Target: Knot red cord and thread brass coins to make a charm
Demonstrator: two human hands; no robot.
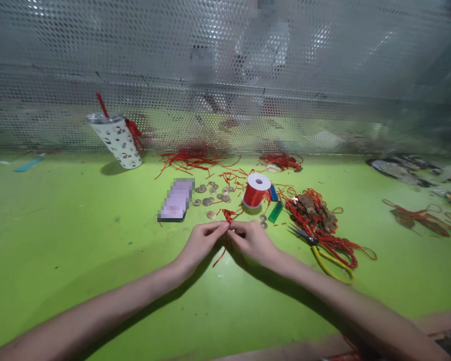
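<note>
Both hands meet in the middle of the green table. My left hand (205, 241) pinches a red knotted cord (228, 215) between thumb and fingers. From the other side my right hand (253, 240) pinches the same cord, its fingertips touching the left ones. A loose cord end hangs below the fingers, and the knot's fine detail is too small to make out. Just beyond the hands lie several round coins (210, 214) with holes. Behind the right hand stands a spool of red thread (256, 193), with a green lighter (275, 212) and a blue lighter (273, 193) beside it.
Yellow-handled scissors (325, 253) lie at the right against a pile of corded coins (311, 213). A phone (176, 200) rests left of the coins, and a tumbler with a straw (116, 140) stands farther back. Red cord clippings (195, 159) lie before a perforated metal screen (165, 100).
</note>
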